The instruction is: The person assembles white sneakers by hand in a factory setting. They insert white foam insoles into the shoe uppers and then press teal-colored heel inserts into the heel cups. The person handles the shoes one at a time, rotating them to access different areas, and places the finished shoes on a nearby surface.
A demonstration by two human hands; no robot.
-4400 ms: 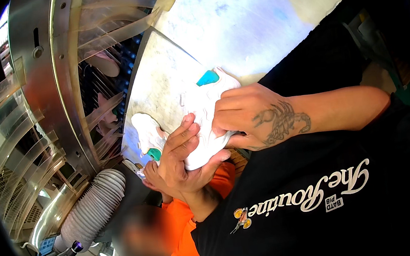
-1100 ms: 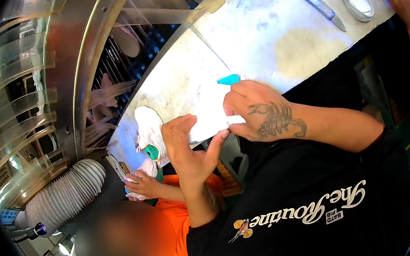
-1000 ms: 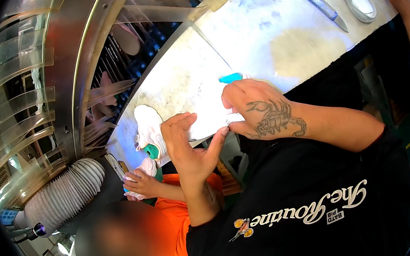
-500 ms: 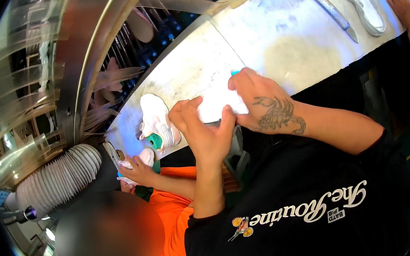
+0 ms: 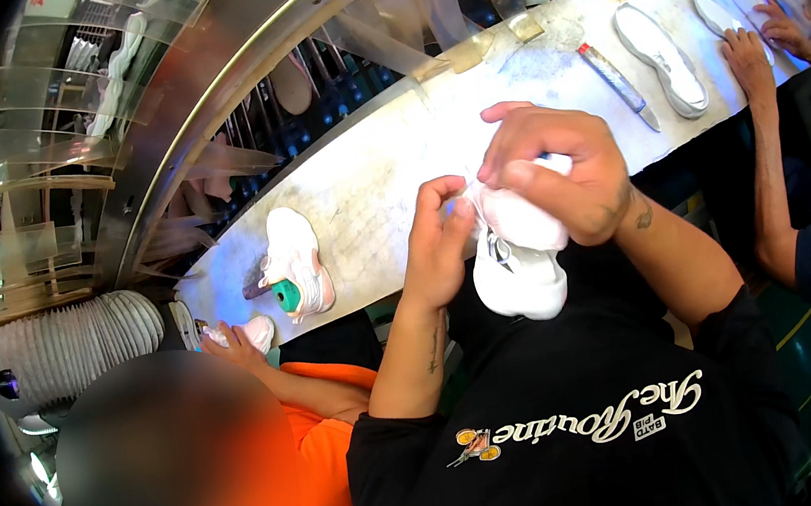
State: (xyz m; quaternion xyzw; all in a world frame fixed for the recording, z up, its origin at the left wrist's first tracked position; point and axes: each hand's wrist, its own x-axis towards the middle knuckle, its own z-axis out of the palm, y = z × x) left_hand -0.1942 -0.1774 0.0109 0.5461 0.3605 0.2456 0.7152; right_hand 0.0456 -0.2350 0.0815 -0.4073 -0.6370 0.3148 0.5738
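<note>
Between my hands, in front of my chest, is a pale pinkish-white shoe upper [image 5: 526, 221] with a glossy white shoe sole [image 5: 525, 292] hanging below it. The two touch along one edge; how far they are joined is hidden. My right hand [image 5: 566, 177] wraps over the top of the upper. At its left edge my left hand [image 5: 443, 234] pinches with thumb and bent forefinger, close to the right fingertips. Further left, a white shoe [image 5: 293, 250] with a green round piece [image 5: 286, 296] in its opening lies on the worktable [image 5: 368, 222].
A knife [image 5: 617, 87] and another white sole [image 5: 664, 63] lie right on the table. Far right, a co-worker's hands [image 5: 751, 59] touch a sole [image 5: 714, 13]. At left, an orange-sleeved co-worker's hand [image 5: 232, 342] holds a pale shoe. Clear plastic strips [image 5: 454, 11] hang along the far edge.
Both hands have turned the white piece and raised it off the table edge toward me, so the upper and hanging sole now show. The view has shifted; the right co-worker's second hand has appeared.
</note>
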